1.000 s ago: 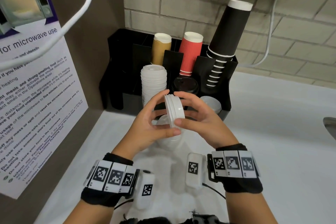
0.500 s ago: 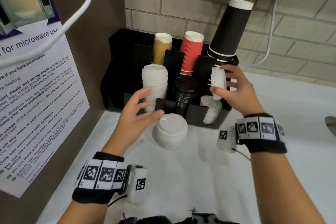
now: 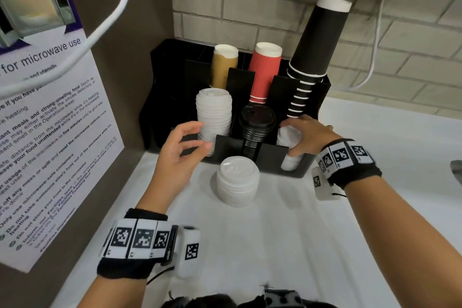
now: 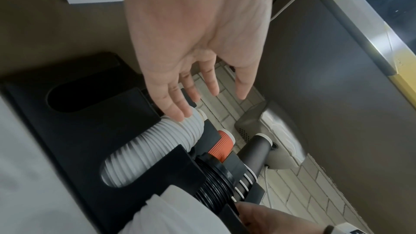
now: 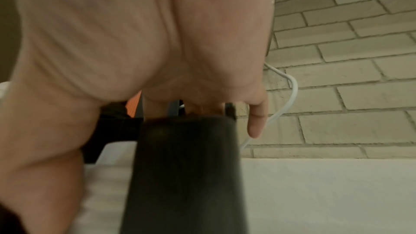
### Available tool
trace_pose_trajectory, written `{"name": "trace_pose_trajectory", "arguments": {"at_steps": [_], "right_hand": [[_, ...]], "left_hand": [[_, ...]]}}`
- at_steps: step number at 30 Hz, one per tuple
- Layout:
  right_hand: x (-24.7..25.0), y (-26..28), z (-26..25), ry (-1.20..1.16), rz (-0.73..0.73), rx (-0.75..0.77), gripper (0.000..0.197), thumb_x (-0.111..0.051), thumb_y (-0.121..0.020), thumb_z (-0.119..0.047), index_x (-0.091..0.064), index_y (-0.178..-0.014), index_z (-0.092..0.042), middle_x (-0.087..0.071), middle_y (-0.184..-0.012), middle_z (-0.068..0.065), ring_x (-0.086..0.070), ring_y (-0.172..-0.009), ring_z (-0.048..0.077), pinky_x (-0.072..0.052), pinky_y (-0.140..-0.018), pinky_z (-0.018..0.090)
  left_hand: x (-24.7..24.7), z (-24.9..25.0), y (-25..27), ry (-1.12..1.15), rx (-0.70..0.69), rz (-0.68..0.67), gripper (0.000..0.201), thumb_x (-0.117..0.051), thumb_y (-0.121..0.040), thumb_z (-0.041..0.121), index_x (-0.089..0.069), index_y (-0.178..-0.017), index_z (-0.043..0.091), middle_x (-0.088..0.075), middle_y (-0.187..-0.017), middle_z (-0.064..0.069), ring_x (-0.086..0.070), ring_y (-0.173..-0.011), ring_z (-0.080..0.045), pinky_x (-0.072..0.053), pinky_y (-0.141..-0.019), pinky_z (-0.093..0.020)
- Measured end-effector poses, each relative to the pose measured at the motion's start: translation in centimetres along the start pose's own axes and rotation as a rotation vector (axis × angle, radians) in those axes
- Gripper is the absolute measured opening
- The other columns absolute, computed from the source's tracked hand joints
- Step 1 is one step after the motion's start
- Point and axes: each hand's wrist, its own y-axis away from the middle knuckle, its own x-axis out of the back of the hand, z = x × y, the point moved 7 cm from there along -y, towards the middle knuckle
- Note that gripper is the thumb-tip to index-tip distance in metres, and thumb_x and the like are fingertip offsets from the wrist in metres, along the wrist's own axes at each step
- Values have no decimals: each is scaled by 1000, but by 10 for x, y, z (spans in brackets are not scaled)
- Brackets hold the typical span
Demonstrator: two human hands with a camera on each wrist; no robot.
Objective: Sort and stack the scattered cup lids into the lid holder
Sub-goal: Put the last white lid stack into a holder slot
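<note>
A black lid holder [image 3: 271, 156] stands at the back of the white counter. Its left slot holds a tall stack of white lids [image 3: 213, 112], its middle slot black lids [image 3: 257, 122]. My right hand [image 3: 297, 137] reaches into the right slot, fingers and thumb curled round the small white lids [image 3: 286, 134] at the top of that pile. In the right wrist view only the palm and the holder's black wall [image 5: 186, 166] show. My left hand [image 3: 197, 136] hovers with nothing in it, fingers spread, beside the tall white stack [image 4: 157, 149]. A loose stack of larger white lids [image 3: 237, 180] sits in front of the holder.
Brown cups [image 3: 223, 67], red cups [image 3: 265, 75] and a tall black cup stack [image 3: 315, 52] fill the holder's rear slots. A poster [image 3: 50, 132] covers the left wall, with a white cable [image 3: 100, 32] across it. A sink edge [image 3: 457, 170] shows far right.
Both hands held the small lids over the loose stack. The right hand carried them right and down into the holder's right slot. The left hand let go and moved toward the left stack.
</note>
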Motion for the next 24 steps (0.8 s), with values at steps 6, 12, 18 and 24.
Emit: {"name": "trace_pose_trajectory", "arguments": {"at_steps": [6,12,18,24], "right_hand": [[-5,4,-1,61,26,-6,83,-79,-64,-28,-40,-137,-39,-40,-126,-1,-50,-113,26,-35,-99,52],[-7,10,-1,135,34,-14,86,-77,-68,-39,-33,-142,-39,-39,-139,-4,-47,-122,23,-29,-100,49],[10,34,-12,186,150,-24,81,-72,-74,-26,-33,-144,-36,-34,-144,0,-36,-131,24,-27,-104,54],[1,85,-102,-283,278,414,36,-72,-78,-18,-60,-112,-12,-54,-108,8,-54,-101,26,-42,-88,32]], "left_hand": [[-3,-2,-1,-10,10,-11,35,-66,-89,11,-58,-116,32,-56,-125,7,-62,-102,-12,-49,-80,-13],[0,-3,-1,-12,16,-4,35,-67,-89,11,-59,-115,33,-56,-122,11,-62,-98,-6,-49,-79,-13],[0,-3,-2,-13,19,-1,35,-66,-89,9,-59,-115,32,-57,-122,10,-62,-97,-4,-50,-80,-14],[-2,-6,-1,-12,44,9,34,-65,-90,7,-59,-118,24,-57,-122,7,-63,-94,-1,-50,-80,-14]]}}
